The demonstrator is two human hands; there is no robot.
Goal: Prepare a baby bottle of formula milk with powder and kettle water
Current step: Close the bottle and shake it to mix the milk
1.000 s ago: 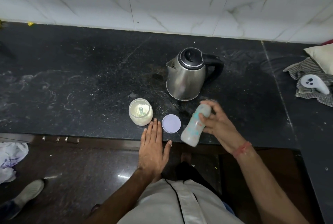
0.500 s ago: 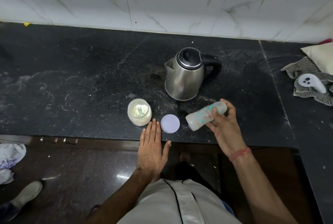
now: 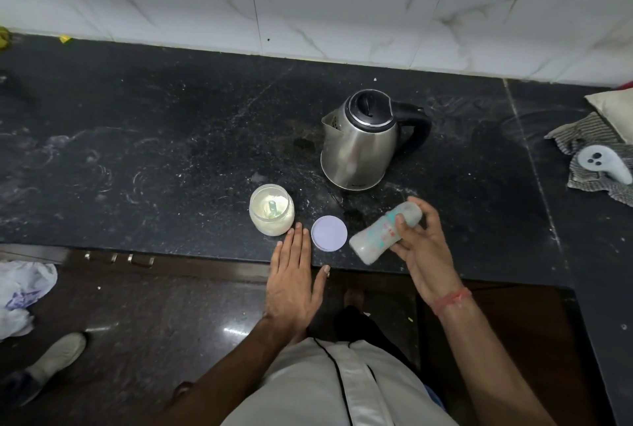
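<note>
Black counter (image 3: 171, 158) edge: left hand (image 3: 294, 280) lay flat, fingers straight.
Right hand (image 3: 423, 254): gripped tilted bottle (image 3: 382, 233) over the edge.

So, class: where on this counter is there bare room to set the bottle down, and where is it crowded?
Bare room: the wide counter stretch left of the powder jar, and the patch between the kettle and the striped cloth. Crowded: the front edge, where jar, lid, left hand and the right hand gripping the bottle sit close.
</note>
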